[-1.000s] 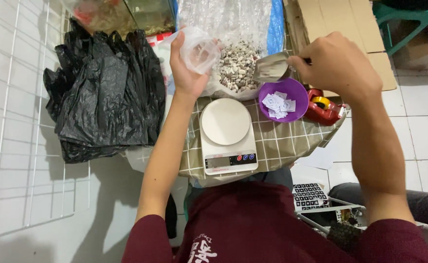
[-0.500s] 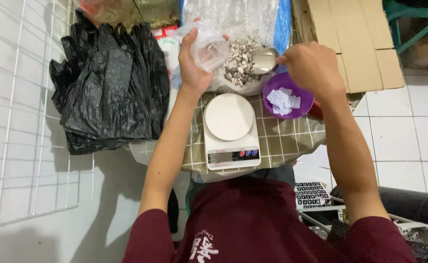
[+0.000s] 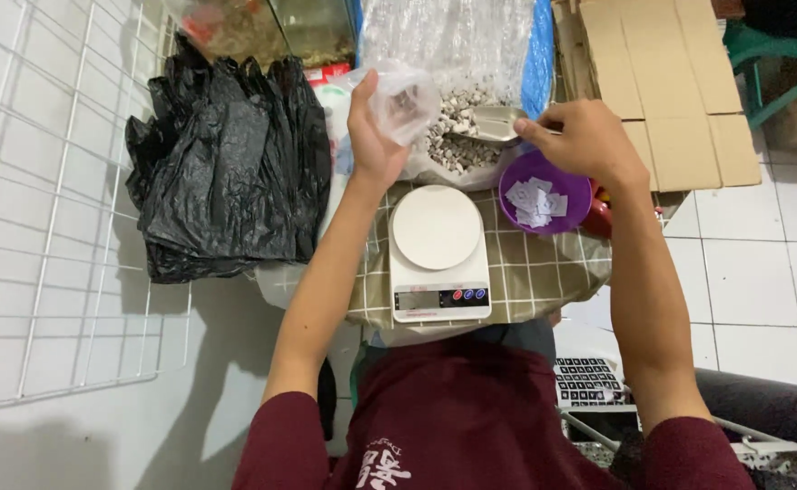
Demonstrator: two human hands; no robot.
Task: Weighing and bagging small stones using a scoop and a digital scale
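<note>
Left hand (image 3: 373, 136) raised above the surface (image 3: 544, 268), fingers clenched on the neck of a small clear plastic bag (image 3: 405, 104); the bag hangs open toward the right and has a few dark bits inside. It sits just left of the metal scoop (image 3: 492, 124) and above the pile of small grey-white stones (image 3: 453, 141).

Right hand (image 3: 585, 141) holds the scoop by its handle, fingers closed round it — the handle itself is hidden under the hand. Scoop bowl points left, toward the bag's mouth, and lies over the stones; whether it touches the bag cannot be told.

The stones lie in a large clear plastic sack (image 3: 453, 45) at the far edge of the surface, with a blue sheet (image 3: 538, 54) behind it.

Near side of the hands: a white kitchen scale (image 3: 437, 252) with a round pan, nothing on it, standing on a checked cloth. Just right of the scale, a purple bowl (image 3: 544, 192) with small white paper slips inside — directly beneath the right hand. A red object (image 3: 600, 210) shows partly behind the bowl; kind not clear.

Left of the surface, a bundle of black plastic bags (image 3: 226, 168) hangs against a white wire grid (image 3: 44, 209). Flattened cardboard (image 3: 662, 91) lies to the far right. A keyboard (image 3: 589, 381) is on the floor by the right arm.
</note>
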